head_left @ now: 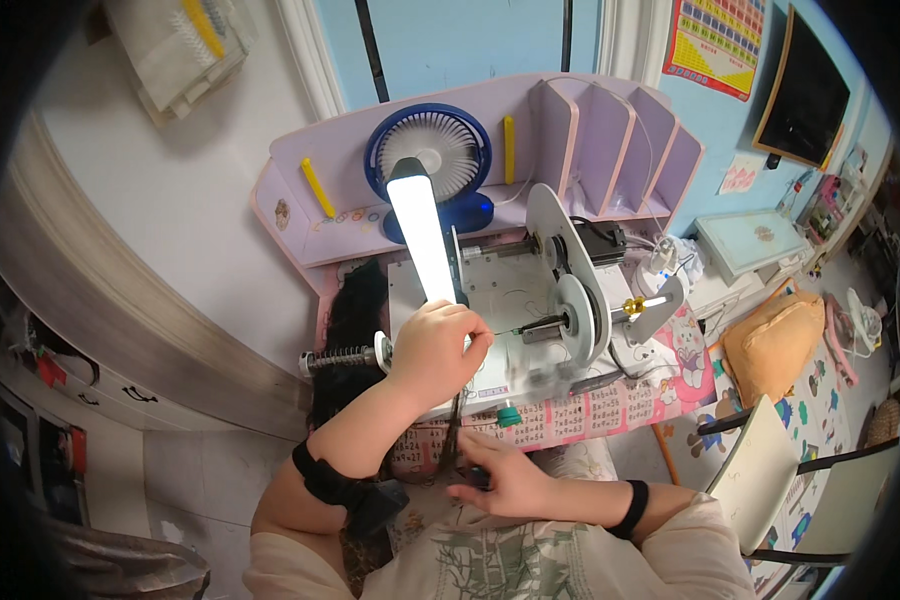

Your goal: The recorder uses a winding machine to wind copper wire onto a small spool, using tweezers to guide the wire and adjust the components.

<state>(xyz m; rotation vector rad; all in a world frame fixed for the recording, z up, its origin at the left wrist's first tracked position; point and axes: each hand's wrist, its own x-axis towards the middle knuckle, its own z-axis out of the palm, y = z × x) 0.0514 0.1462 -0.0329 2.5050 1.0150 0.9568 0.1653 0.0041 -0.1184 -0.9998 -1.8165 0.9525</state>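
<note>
My left hand (438,348) is closed in a pinch over the white plate of a small machine (580,300) with a motor, belt wheels and rods. Whatever is between those fingertips is too small or hidden to make out. Below it a thin bundle of dark hair-like strands (454,425) hangs toward my lap. My right hand (512,480) is beside the lower end of the bundle, fingers curled around a small dark object (478,477) that I cannot identify. A spindle tip (530,328) points at my left hand, with a fine thread near it.
A lit white lamp bar (422,235) rises behind my left hand, before a blue fan (428,155). A spring-loaded rod (335,358) sticks out left, beside a dark hair-like mass (355,310). Purple shelf dividers (600,145) stand behind; a chair (745,480) is at right.
</note>
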